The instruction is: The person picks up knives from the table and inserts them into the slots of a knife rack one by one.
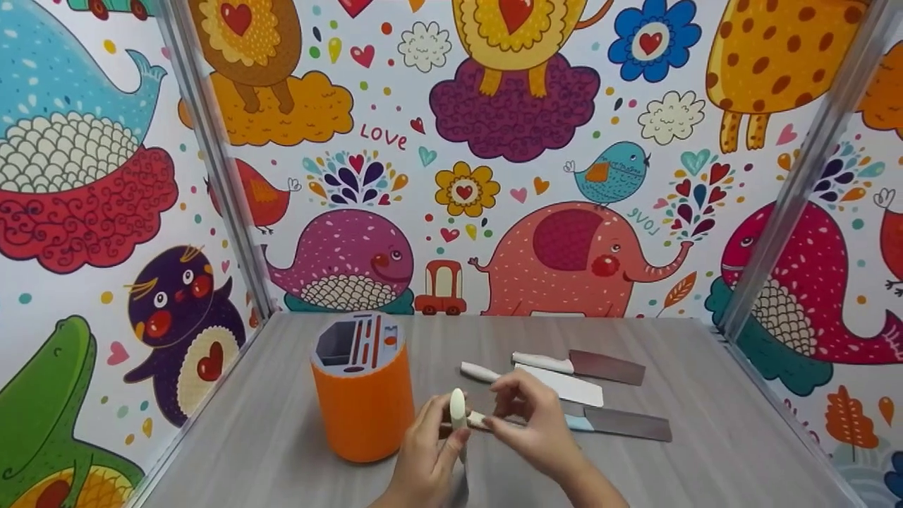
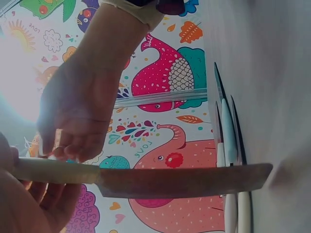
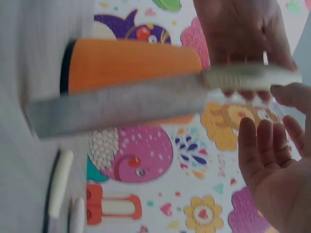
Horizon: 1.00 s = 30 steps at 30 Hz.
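My left hand [image 1: 430,441] grips the cream handle of a knife [image 2: 184,182], its wide blade pointing down toward the table. Beside the handle, my right hand [image 1: 532,416] has its fingers loosely bent; in the right wrist view its thumb [image 3: 289,92] is at the handle's end, and the other fingers hold nothing. Left of both hands, an orange knife block [image 1: 363,409] stands upright with a slotted grey top. Several knives lie on the table behind and right of my hands, among them a cleaver [image 1: 607,367], a white-bladed knife [image 1: 568,386] and a wide-bladed knife [image 1: 628,425].
The grey wood-look table [image 1: 282,423] carries everything. Printed panels with cartoon animals enclose its back and sides, joined by metal posts [image 1: 233,169] at the back corners. The loose knives lie roughly side by side, blades to the right.
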Each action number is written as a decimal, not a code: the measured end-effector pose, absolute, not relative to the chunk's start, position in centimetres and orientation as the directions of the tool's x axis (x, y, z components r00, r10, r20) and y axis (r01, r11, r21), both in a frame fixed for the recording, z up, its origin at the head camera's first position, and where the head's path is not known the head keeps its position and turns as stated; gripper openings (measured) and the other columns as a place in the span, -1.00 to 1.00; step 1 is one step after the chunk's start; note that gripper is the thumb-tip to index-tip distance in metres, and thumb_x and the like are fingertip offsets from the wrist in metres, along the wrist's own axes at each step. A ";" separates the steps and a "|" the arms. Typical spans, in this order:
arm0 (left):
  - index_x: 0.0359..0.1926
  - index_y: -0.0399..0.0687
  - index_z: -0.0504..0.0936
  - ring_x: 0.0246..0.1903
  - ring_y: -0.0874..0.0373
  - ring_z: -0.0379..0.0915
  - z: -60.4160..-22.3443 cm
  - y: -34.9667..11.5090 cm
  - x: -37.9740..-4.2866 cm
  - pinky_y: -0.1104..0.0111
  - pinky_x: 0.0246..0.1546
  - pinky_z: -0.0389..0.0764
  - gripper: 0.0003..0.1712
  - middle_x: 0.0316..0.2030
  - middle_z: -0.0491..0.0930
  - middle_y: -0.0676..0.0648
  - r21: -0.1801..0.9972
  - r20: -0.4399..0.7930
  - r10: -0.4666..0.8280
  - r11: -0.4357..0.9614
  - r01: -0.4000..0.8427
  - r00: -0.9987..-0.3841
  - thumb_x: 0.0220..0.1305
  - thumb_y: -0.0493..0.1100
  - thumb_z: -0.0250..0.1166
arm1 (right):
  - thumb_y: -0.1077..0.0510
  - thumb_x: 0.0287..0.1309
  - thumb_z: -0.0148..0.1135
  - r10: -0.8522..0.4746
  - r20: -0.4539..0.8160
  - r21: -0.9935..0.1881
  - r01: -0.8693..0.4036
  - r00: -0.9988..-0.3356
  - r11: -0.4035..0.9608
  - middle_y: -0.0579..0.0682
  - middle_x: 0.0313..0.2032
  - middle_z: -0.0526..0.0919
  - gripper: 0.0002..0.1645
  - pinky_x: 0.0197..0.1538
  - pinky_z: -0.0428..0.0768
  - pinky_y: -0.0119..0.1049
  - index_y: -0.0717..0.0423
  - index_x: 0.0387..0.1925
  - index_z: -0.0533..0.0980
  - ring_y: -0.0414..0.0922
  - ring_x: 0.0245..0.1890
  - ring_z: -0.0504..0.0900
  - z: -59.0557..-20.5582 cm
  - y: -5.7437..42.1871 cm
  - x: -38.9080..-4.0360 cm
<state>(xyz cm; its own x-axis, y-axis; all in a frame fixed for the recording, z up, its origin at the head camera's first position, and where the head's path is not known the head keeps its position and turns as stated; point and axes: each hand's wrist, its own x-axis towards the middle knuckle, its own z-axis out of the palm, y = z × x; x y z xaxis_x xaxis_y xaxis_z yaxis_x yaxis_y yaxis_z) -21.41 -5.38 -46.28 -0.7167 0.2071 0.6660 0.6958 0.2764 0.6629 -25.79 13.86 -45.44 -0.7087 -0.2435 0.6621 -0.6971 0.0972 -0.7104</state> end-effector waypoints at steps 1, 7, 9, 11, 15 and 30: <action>0.21 -0.05 0.42 -0.15 0.22 0.56 -46.1 -5.6 -21.4 0.39 -0.18 0.70 -0.67 -0.11 0.54 -0.01 0.672 0.652 0.214 0.280 0.685 -0.727 0.48 -0.22 0.08 | 0.38 -0.09 0.51 -0.212 0.653 -0.721 -0.682 -0.727 0.121 0.02 -0.38 0.56 -0.54 -0.37 0.72 -0.30 0.05 -0.15 0.52 -0.23 -0.42 0.62 -45.2 14.0 -26.2; 0.19 -0.11 0.40 -0.20 0.33 0.50 -45.0 -6.6 -21.5 0.41 -0.22 0.68 -0.70 -0.11 0.57 -0.06 0.684 0.630 0.229 0.287 0.670 -0.742 0.51 -0.19 0.04 | 0.33 -0.03 0.50 -0.064 0.549 -0.816 -0.551 -0.834 0.177 -0.02 -0.30 0.62 -0.57 -0.22 0.71 -0.39 0.01 -0.12 0.55 -0.21 -0.32 0.68 -43.6 14.0 -28.4; 0.21 -0.11 0.40 -0.22 0.32 0.51 -44.6 -6.8 -21.6 0.40 -0.24 0.68 -0.68 -0.11 0.57 -0.06 0.682 0.637 0.229 0.277 0.677 -0.736 0.50 -0.20 0.05 | 0.34 -0.02 0.48 -0.034 0.542 -0.830 -0.541 -0.840 0.135 0.00 -0.29 0.62 -0.58 -0.22 0.71 -0.37 0.07 -0.10 0.55 -0.17 -0.30 0.68 -43.4 13.9 -29.0; 0.23 -0.09 0.38 -0.21 0.31 0.50 -44.3 -7.0 -21.7 0.40 -0.21 0.67 -0.67 -0.10 0.56 -0.03 0.692 0.628 0.233 0.270 0.669 -0.743 0.52 -0.19 0.03 | 0.39 -0.01 0.45 0.004 0.546 -0.835 -0.544 -0.838 0.079 0.04 -0.27 0.62 -0.59 -0.22 0.72 -0.36 0.15 -0.09 0.54 -0.15 -0.28 0.68 -43.5 13.7 -29.6; 0.27 -0.09 0.37 -0.14 0.28 0.51 -43.8 -7.5 -21.7 0.39 -0.15 0.66 -0.64 -0.08 0.54 0.01 0.710 0.612 0.221 0.270 0.651 -0.759 0.54 -0.18 -0.02 | 0.42 0.02 0.41 0.048 0.540 -0.841 -0.541 -0.840 -0.011 0.11 -0.23 0.62 -0.59 -0.20 0.72 -0.32 0.23 -0.06 0.52 -0.07 -0.24 0.68 -45.0 12.4 -30.9; 0.18 -0.13 0.38 -0.20 0.34 0.46 -42.9 -9.2 -21.1 0.42 -0.19 0.66 -0.70 -0.14 0.47 0.05 0.588 0.689 0.187 0.420 0.691 -0.701 0.49 -0.25 0.05 | 0.26 0.09 0.38 -0.352 0.399 -0.916 -0.386 -0.847 -0.111 0.21 0.22 0.54 -0.26 0.13 0.61 -0.32 0.18 0.32 0.36 -0.14 0.14 0.60 -55.9 4.6 -33.4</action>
<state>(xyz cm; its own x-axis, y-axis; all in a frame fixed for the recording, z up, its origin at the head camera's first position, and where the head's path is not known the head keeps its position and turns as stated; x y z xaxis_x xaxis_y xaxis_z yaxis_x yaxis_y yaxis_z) -21.12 -9.18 -42.94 -0.7006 0.1869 0.6887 0.6907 0.4203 0.5885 -33.45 4.58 -55.94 -0.8468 -0.3516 0.3991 -0.3858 -0.1106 -0.9159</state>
